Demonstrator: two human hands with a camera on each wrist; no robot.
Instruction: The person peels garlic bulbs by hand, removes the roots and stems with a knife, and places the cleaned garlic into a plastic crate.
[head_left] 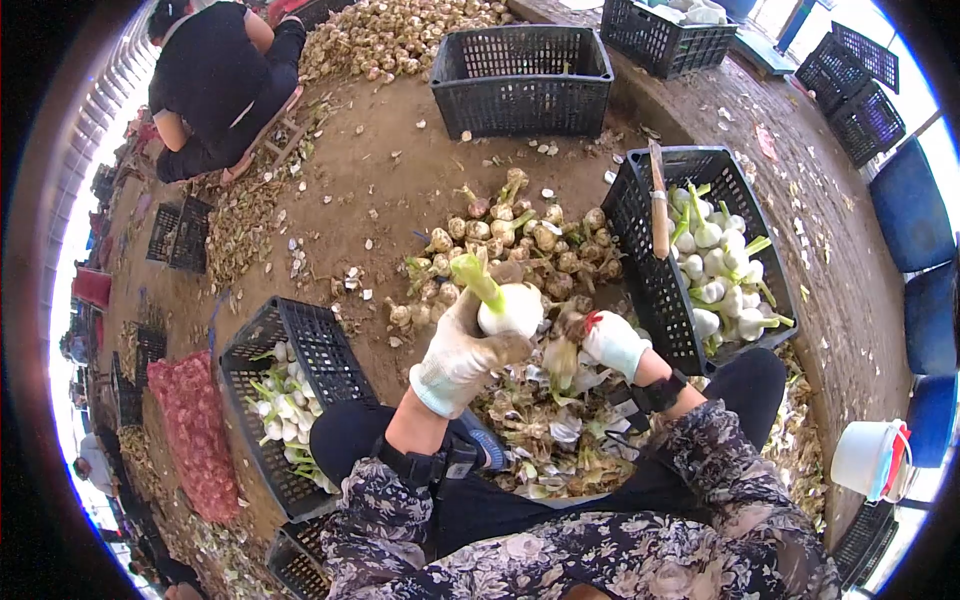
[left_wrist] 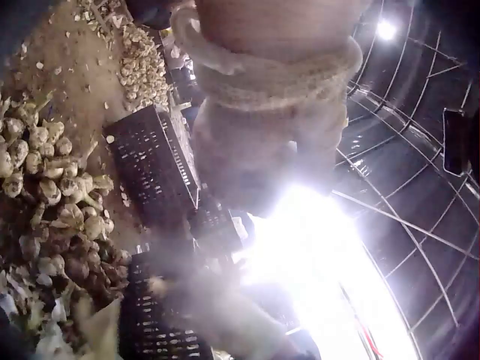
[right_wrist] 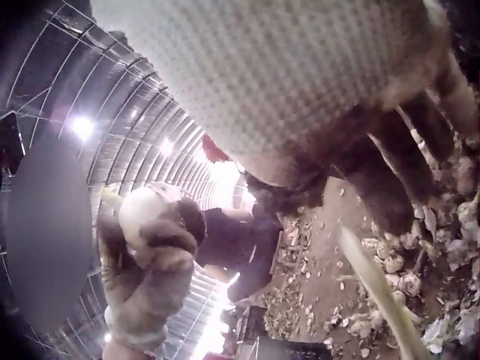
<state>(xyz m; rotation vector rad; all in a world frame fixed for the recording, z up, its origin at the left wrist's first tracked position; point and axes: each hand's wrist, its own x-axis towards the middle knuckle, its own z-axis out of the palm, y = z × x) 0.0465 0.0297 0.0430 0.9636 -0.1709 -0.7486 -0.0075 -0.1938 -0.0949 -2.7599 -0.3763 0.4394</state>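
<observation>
A white garlic bulb (head_left: 511, 311) with a thick green stem (head_left: 478, 280) is gripped by the gloved left hand (head_left: 462, 350), which is also seen in the right wrist view, fingers curled round the bulb (right_wrist: 142, 214). The gloved right hand (head_left: 612, 342) is just right of the bulb, apart from it; in the right wrist view its dirty fingers (right_wrist: 390, 172) are spread, holding nothing visible. Loose husk (head_left: 562, 362) shows below it in the head view, and a pale green stem piece (right_wrist: 382, 300) below the fingers in the right wrist view. The left wrist view is blurred and glaring.
Unpeeled garlic (head_left: 500, 235) is heaped ahead, peelings (head_left: 560, 435) between the legs. Crates of white bulbs stand right (head_left: 640, 290) and left (head_left: 330, 350); a wooden-handled tool (head_left: 659, 215) rests on the right crate. An empty crate (head_left: 520, 105) stands ahead; a person (head_left: 215, 85) crouches far left.
</observation>
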